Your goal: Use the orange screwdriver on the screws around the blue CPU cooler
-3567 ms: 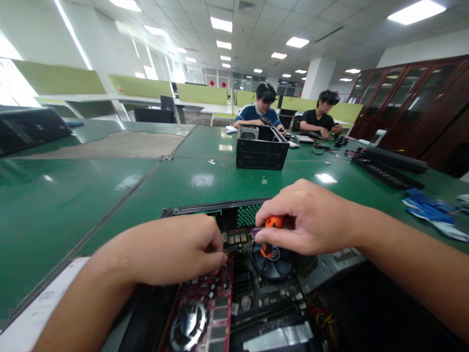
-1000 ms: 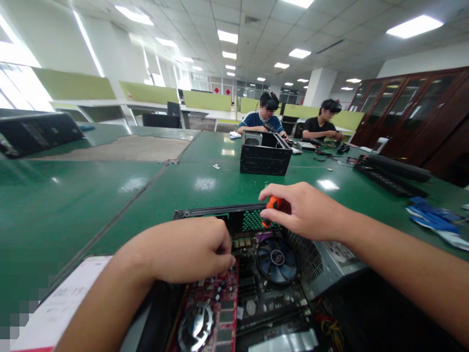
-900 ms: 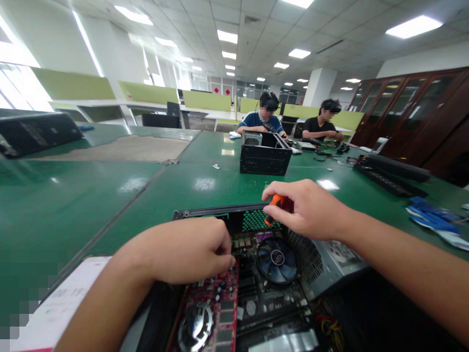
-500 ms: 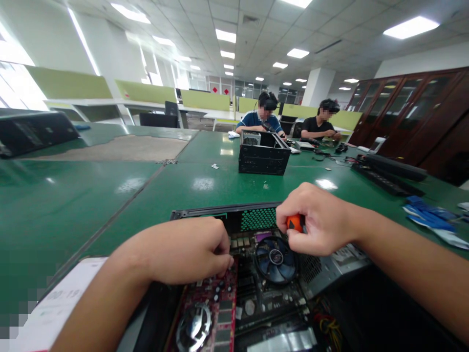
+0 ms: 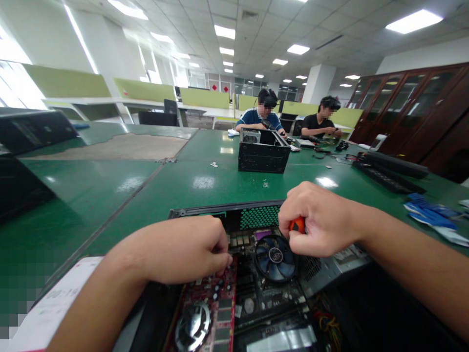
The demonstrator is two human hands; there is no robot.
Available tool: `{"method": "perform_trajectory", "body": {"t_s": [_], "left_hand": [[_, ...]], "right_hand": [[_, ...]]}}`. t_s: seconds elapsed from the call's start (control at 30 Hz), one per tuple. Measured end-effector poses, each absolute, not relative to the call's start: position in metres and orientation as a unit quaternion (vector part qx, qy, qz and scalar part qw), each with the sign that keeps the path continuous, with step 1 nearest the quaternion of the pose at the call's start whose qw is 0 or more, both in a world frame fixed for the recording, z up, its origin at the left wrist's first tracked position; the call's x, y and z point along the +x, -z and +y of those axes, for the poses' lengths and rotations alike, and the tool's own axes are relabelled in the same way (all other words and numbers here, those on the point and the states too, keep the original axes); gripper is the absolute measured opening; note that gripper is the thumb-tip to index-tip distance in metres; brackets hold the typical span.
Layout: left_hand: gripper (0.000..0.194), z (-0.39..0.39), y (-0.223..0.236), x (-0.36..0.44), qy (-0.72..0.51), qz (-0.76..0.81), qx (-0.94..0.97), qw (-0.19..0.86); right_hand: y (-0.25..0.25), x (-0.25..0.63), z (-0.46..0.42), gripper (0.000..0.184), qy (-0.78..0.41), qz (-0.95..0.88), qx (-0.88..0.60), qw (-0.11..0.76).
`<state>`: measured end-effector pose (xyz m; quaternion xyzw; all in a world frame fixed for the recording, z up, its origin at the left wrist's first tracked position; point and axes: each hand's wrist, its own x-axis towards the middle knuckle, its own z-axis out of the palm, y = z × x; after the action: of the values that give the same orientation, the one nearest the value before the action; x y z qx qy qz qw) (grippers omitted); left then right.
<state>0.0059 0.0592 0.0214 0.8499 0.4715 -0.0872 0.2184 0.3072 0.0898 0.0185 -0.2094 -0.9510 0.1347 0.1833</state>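
An opened computer case (image 5: 216, 208) lies in front of me, its inside facing up. My left hand (image 5: 200, 249) is closed at the far end of the red graphics card (image 5: 223, 305), thumb and fingers pinched at its edge; the fingertips are partly hidden. A round silver cooler (image 5: 192, 326) sits on this card. My right hand (image 5: 318, 222) is wrapped round the orange and black handle of a screwdriver (image 5: 297, 225), above the case's far right part; the tool's tip is hidden. Between my hands is the black CPU fan (image 5: 275, 256), with the metal power supply (image 5: 335, 271) to its right.
Another black case (image 5: 262, 159) stands farther off on the green table (image 5: 176, 183). Two people sit behind it. Blue and white gloves (image 5: 434, 217) and black panels (image 5: 388, 168) lie at right. A dark panel (image 5: 22, 188) juts in at left; white paper (image 5: 58, 298) lies near my left forearm.
A dark panel has come into view at the left edge. My right hand has shifted very slightly right with the screwdriver; my left hand stays at the card.
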Motion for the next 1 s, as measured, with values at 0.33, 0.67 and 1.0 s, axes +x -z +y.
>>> {"method": "perform_trajectory", "body": {"t_s": [0.33, 0.67, 1.0], "left_hand": [[0.038, 0.061, -0.02, 0.003, 0.087, 0.473, 0.849, 0.219], [0.037, 0.06, -0.021, 0.004, 0.094, 0.475, 0.848, 0.216], [0.038, 0.058, -0.025, 0.007, 0.11, 0.483, 0.842, 0.211]], "right_hand": [[-0.02, 0.308, 0.09, 0.02, -0.124, -0.952, -0.216, 0.179], [-0.031, 0.309, 0.088, 0.022, -0.164, -0.953, -0.232, 0.102], [-0.04, 0.301, 0.081, 0.037, -0.28, -0.918, -0.271, 0.073]]}}
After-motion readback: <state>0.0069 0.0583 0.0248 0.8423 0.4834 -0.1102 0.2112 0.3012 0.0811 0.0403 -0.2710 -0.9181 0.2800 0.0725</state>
